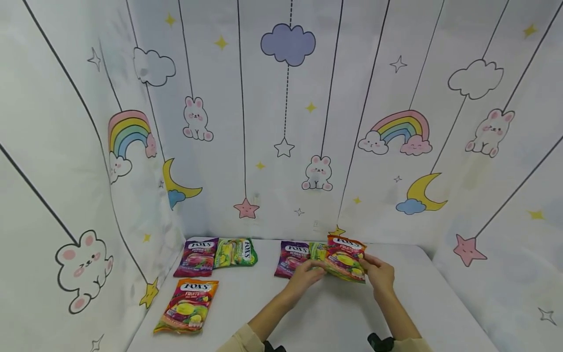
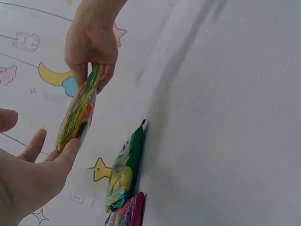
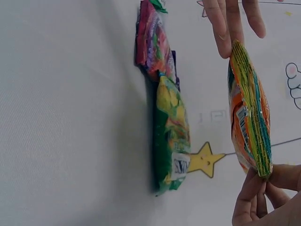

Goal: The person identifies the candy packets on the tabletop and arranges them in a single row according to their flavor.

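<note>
An orange bag of Fox's fruits candy [image 1: 345, 259] is held up off the table, tilted, its front facing the head camera. My right hand [image 1: 381, 276] pinches its right edge between thumb and fingers. At the opposite edge my left hand [image 1: 303, 281] touches the bag with its fingertips, and in the left wrist view its thumb stands away from the bag. Behind the hands lie a purple Fox's berries bag [image 1: 292, 256] and a green Fox's bag [image 3: 171, 136], side by side. The held bag partly covers the green one in the head view.
To the left on the white table [image 1: 237, 313] lie another purple bag [image 1: 196, 256], another green bag [image 1: 236, 252] and, nearer, a second orange fruits bag [image 1: 186, 307]. A patterned curtain-like backdrop [image 1: 281, 195] borders the table at the back and sides.
</note>
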`<state>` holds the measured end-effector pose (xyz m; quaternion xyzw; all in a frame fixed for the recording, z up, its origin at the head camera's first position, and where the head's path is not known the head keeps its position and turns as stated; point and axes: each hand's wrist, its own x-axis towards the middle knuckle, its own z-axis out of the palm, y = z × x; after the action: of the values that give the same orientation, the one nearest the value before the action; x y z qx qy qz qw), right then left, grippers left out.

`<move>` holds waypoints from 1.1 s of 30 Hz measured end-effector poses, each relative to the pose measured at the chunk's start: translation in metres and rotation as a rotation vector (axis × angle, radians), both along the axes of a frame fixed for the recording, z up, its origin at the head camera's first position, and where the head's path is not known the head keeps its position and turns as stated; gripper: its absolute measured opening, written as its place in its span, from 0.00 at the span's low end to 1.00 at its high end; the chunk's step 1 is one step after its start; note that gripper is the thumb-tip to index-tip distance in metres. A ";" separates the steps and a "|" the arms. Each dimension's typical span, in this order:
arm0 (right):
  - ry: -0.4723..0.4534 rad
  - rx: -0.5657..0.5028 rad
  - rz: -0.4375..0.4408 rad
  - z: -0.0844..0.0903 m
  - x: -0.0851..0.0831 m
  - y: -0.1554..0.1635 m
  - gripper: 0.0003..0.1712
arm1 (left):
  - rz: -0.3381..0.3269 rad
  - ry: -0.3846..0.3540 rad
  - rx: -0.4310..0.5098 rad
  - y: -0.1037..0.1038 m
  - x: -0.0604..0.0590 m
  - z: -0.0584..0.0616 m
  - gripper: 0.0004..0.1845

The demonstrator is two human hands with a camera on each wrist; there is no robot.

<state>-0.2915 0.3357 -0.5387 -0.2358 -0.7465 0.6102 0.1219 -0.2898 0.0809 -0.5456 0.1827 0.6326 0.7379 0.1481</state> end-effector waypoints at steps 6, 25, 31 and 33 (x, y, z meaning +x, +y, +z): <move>0.002 -0.003 0.005 -0.001 0.001 -0.009 0.26 | -0.011 -0.030 0.076 -0.009 0.000 -0.003 0.20; 0.001 -0.042 0.043 0.009 0.004 -0.045 0.25 | 0.014 0.003 0.102 -0.044 0.004 -0.006 0.21; 0.003 -0.024 0.054 0.010 0.002 -0.053 0.24 | 0.009 0.020 0.095 -0.056 0.006 -0.004 0.21; 0.006 -0.024 0.061 0.010 0.002 -0.056 0.25 | 0.010 0.017 0.096 -0.059 0.008 -0.003 0.21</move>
<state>-0.2890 0.2802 -0.5285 -0.2125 -0.7457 0.6230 0.1028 -0.2819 0.0219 -0.5485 0.1927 0.5986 0.7665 0.1304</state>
